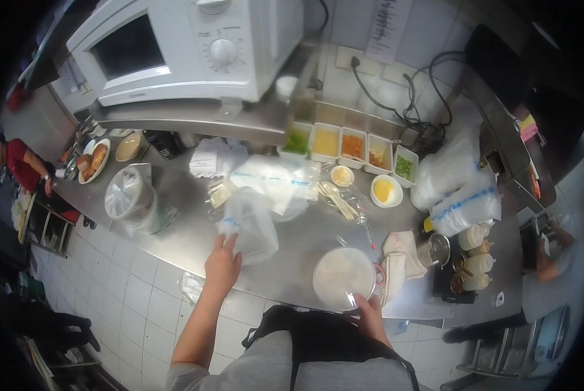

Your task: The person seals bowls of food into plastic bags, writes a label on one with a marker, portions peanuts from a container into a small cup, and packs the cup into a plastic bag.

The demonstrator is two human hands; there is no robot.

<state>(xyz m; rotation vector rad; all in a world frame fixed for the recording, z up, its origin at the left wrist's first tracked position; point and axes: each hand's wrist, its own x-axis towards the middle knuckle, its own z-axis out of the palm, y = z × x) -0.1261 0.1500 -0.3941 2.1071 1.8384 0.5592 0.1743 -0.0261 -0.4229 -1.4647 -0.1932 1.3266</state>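
Note:
My left hand [224, 262] has its fingers closed on the edge of a clear plastic bag [251, 228], which lies loosely spread on the steel counter. With thumb on top, my right hand [370, 318] grips the near rim of a round tub [344, 277] with a translucent lid and pale contents. The tub rests at the counter's front edge. Just right of it lies a folded cloth [401, 260]. Behind the bag is a stack of white plastic bags [272, 179], and wooden chopsticks [336, 199] are to its right.
Several topping trays [352, 146] line the back under a shelf with a microwave [174, 52]. A bagged tub [130, 195] stands left. Sauce bottles [479, 263] and wrapped plastic containers [464, 203] stand right. One person [28, 166] is far left, another [556, 274] far right.

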